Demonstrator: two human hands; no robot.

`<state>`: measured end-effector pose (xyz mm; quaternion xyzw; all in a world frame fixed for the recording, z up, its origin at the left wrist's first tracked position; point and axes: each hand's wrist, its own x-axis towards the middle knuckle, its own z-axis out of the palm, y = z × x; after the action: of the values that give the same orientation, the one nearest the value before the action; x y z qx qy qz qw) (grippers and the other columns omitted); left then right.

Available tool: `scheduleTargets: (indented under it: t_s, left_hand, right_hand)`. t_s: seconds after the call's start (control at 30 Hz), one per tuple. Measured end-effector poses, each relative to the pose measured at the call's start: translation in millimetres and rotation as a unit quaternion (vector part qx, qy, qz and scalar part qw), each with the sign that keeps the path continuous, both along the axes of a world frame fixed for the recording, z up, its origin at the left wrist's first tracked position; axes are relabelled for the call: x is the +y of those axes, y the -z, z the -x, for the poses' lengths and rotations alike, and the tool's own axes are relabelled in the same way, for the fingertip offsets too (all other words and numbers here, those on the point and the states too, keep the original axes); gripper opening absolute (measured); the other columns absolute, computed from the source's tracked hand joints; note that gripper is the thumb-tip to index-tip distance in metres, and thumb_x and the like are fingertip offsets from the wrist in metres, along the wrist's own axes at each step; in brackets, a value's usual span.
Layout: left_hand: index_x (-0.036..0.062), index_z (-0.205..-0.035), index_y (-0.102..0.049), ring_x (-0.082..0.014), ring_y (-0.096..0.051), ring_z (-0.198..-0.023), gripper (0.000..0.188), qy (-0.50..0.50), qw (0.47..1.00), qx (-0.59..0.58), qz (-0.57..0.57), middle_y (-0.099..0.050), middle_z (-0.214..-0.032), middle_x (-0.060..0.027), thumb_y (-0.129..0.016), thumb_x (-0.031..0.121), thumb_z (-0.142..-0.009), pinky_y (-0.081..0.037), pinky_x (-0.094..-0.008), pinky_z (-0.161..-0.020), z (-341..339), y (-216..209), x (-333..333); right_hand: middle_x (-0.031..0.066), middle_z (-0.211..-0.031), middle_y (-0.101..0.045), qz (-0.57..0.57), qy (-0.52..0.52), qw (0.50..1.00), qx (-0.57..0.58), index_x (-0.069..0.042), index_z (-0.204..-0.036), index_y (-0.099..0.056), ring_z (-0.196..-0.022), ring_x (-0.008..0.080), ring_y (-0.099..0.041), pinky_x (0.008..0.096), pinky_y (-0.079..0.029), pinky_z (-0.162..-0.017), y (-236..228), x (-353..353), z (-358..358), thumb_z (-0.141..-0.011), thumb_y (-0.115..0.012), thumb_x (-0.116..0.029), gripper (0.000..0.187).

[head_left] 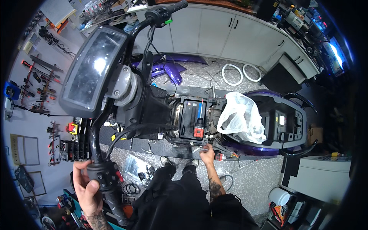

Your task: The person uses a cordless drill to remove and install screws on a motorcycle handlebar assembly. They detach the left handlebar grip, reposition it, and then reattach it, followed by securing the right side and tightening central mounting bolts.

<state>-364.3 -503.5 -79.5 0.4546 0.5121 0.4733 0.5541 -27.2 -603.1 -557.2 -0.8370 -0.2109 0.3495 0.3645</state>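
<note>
Floor: grey, speckled, glossy (257,172), across the middle and lower right of the frame. White cabinets with black handles (186,32) line the upper edge; a pale wall hung with tools (23,126) fills the left.

On the floor, mid-frame, a stripped black-and-purple scooter (153,115) lies crosswise, its front to the left. The big dark rectangular display (90,71), upper left, blocks much of the view behind it. A crumpled white plastic bag (239,119), right of centre, covers part of the seat-less rear. Loose glossy purple body panels (172,73), at least two, lie beyond the scooter, upper centre. White rings: two (232,74), side by side, upper right.

Left hand (87,188), lower left: fingers bent round the black handlebar switch housing (102,174), thumb on its near side. Right hand (207,154), just below centre: fingers curled at the scooter's near edge, beside a silver spanner-like tool (197,148); cannot tell whether they are closed on it.

Red-and-black power tools: two. One (198,128) rests in the open black tray (187,135) mid-scooter; the other (221,156) lies just right of the right hand. Dark shoes: two (165,161), lower centre.
</note>
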Motion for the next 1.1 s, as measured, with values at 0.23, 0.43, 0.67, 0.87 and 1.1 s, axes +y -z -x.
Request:
scheduleTargets:
  t_s: [0.23, 0.43, 0.67, 0.87, 1.1]
  left_hand:
    - [-0.0013, -0.133, -0.051, -0.0227, -0.069, -0.106, 0.069, -0.070, 0.997, -0.009, 0.019, -0.068, -0.119, -0.0146, -0.088, 0.019, -0.079, -0.057, -0.0366, -0.093, -12, -15, -12]
    - [0.0009, -0.133, -0.053, -0.0162, -0.069, -0.107, 0.056, -0.007, 1.000, -0.002, 0.030, -0.063, -0.132, -0.0140, -0.081, -0.003, -0.085, -0.058, -0.0302, -0.091, -6, -18, -8]
    - [-0.0005, -0.123, -0.060, -0.0140, -0.069, -0.108, 0.051, 0.016, 0.999, 0.024, -0.043, -0.066, -0.122, -0.0103, -0.089, 0.007, -0.082, -0.059, -0.0276, -0.085, -1, -1, -2]
    - [-0.0040, -0.114, -0.063, -0.0193, -0.073, -0.099, 0.051, 0.077, 0.992, 0.051, -0.086, -0.070, -0.108, -0.0131, -0.092, 0.019, -0.078, -0.061, -0.0332, -0.082, 7, 8, 15]
    - [-0.0004, -0.112, -0.065, -0.0138, -0.072, -0.076, 0.053, -0.004, 0.984, 0.052, -0.171, -0.067, -0.100, -0.0083, -0.093, 0.027, -0.076, -0.056, -0.0259, -0.063, 2, 16, 9]
  right_hand:
    - [0.0153, -0.127, -0.069, -0.094, -0.042, 0.994, -0.047, -0.004, -0.139, -0.058, -0.112, 0.0286, -0.067, 0.0400, -0.051, -0.101, 83, 76, -6, -0.069, -0.097, -0.032, 0.084]
    - [0.0102, -0.103, -0.076, -0.187, 0.068, 0.978, -0.068, 0.001, -0.113, -0.070, -0.090, 0.0195, -0.070, 0.0369, -0.055, -0.087, 86, 87, -11, -0.083, -0.085, -0.011, 0.037]
    - [0.0173, -0.106, -0.071, -0.436, 0.038, 0.895, 0.085, 0.006, -0.128, -0.057, -0.080, 0.0201, -0.065, 0.0362, -0.056, -0.076, -208, -14, -25, -0.080, -0.062, 0.004, 0.048]
    - [0.0051, -0.081, -0.060, -0.430, -0.073, 0.890, -0.133, 0.001, -0.118, -0.058, -0.056, 0.0148, -0.057, 0.0290, -0.046, -0.047, -508, 53, -19, -0.077, -0.075, 0.000, 0.045]
    - [0.0118, -0.121, -0.066, -0.308, -0.532, 0.389, -0.686, 0.000, -0.130, -0.061, -0.109, 0.0215, -0.066, 0.0370, -0.054, -0.096, -786, 191, 133, -0.062, -0.090, -0.012, 0.074]
